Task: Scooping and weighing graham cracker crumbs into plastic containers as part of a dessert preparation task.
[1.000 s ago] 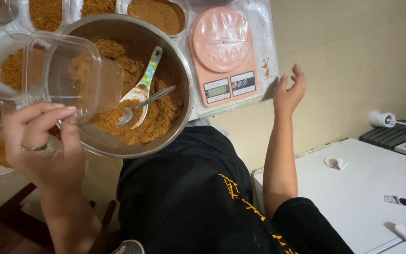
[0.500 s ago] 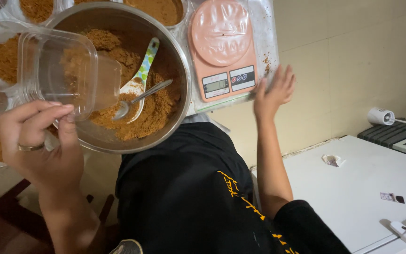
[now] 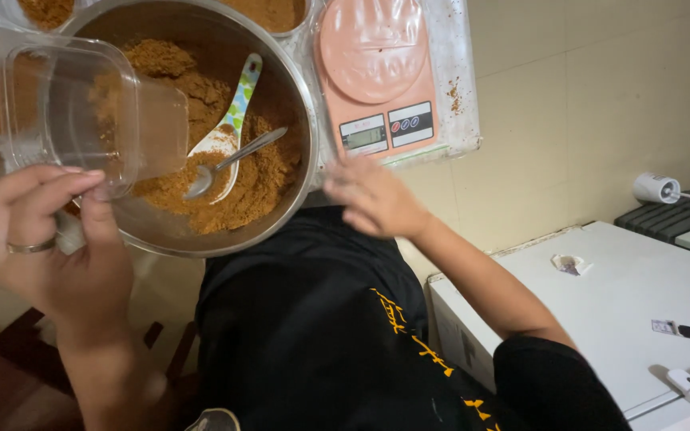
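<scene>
Clear plastic container (image 3: 81, 112): empty, tilted over the near rim of the steel bowl (image 3: 281, 72), pinched at its edge by your left hand (image 3: 45, 239), ring on one finger. Bowl contents: brown crumbly powder, one metal spoon (image 3: 237, 160), one patterned white spoon (image 3: 229, 120). Your right hand (image 3: 373, 199): blurred, fingers loose and spread, holding nothing, just below the pink kitchen scale (image 3: 373, 72).

We see brown powder (image 3: 241, 191) in a silver steel bowl (image 3: 281, 72). At twelve o'clock in it lies a white spoon (image 3: 229, 120) with green and yellow dots. The container (image 3: 81, 112) is clear. At two o'clock, the scale (image 3: 373, 72) is salmon pink.
</scene>
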